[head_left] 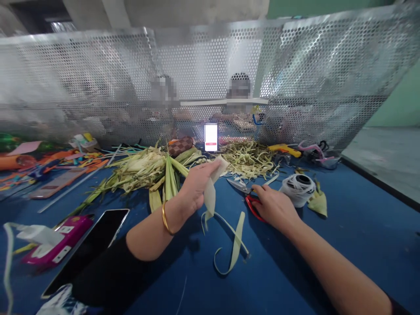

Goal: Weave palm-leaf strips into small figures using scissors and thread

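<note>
Holding one pale husk strip [210,199] in the left hand [193,189], pressed along nearly straight fingers, lower end dangling over the blue table [197,280]. Closed with the right hand [274,204] over the red handles of one pair of scissors [246,190], at three o'clock from the held strip, blades pointing to ten. Probably light, soft and limp, liable to split lengthwise; best taken gently by the broad middle, not the thin tip.

Lying at five o'clock: one curled wide strip [236,249], crossed by one thin strip [226,222].

Farther out at three: one ball of white string [297,190], with one folded green husk [318,203] just beside. Heaped at ten: one pile of husks [141,169], too tangled to count; at one, one pile of shreds [251,158], likewise. At two, one yellow-handled tool [285,150]; at eleven, one checked pouch [181,146].

Two phones: one lit phone [211,136] upright at twelve, one dark phone [90,246] flat at eight. Near the latter, one magenta power strip [64,243]. Beyond, at twelve, one perforated metal screen [203,52].
</note>
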`<state>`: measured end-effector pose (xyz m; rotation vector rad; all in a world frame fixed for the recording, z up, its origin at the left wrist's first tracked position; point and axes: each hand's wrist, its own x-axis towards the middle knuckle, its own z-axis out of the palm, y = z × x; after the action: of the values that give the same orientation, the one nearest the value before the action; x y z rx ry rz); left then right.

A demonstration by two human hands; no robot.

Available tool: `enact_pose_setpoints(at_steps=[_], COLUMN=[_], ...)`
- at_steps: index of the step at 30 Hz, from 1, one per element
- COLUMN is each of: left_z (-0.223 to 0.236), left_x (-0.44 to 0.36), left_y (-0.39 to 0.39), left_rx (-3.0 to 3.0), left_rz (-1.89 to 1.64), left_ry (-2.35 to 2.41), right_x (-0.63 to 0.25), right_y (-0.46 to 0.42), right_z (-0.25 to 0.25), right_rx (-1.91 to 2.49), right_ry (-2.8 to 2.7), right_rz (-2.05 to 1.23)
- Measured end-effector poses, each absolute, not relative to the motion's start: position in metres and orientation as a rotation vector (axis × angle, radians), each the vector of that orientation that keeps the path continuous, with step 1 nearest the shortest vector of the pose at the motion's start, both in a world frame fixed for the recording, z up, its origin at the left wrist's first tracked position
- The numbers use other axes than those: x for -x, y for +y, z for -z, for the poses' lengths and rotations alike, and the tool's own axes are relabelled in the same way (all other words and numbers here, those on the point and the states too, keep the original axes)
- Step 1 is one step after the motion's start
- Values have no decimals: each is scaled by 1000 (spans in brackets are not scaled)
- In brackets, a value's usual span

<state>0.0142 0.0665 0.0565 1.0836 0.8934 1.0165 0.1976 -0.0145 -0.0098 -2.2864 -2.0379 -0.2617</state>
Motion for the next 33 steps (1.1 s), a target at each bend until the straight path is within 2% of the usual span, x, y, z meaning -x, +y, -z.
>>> enact_pose_setpoints(at_steps=[5, 9, 12, 20, 33], left_z=[-71, -57, -43, -23, -14], left_x=[-14, -19, -20, 4, 12], left_y=[38, 19, 3, -13, -8], left_rx=[-873, -924, -1035, -1233, -1274], left_rz=[-884, -923, -1014, -983, -908], left_ry=[808, 761, 776, 857, 838], right_x=[-197, -172, -147, -130, -133], right_y=[-15, -25, -34, -48, -50], right_z=[4, -10, -20, -23, -16], right_rx=[1982, 1461, 1257, 1306, 1368], right_ry=[-1987, -1474, -1222, -1139, -1381], right_rz=[169, -386, -744, -894, -647])
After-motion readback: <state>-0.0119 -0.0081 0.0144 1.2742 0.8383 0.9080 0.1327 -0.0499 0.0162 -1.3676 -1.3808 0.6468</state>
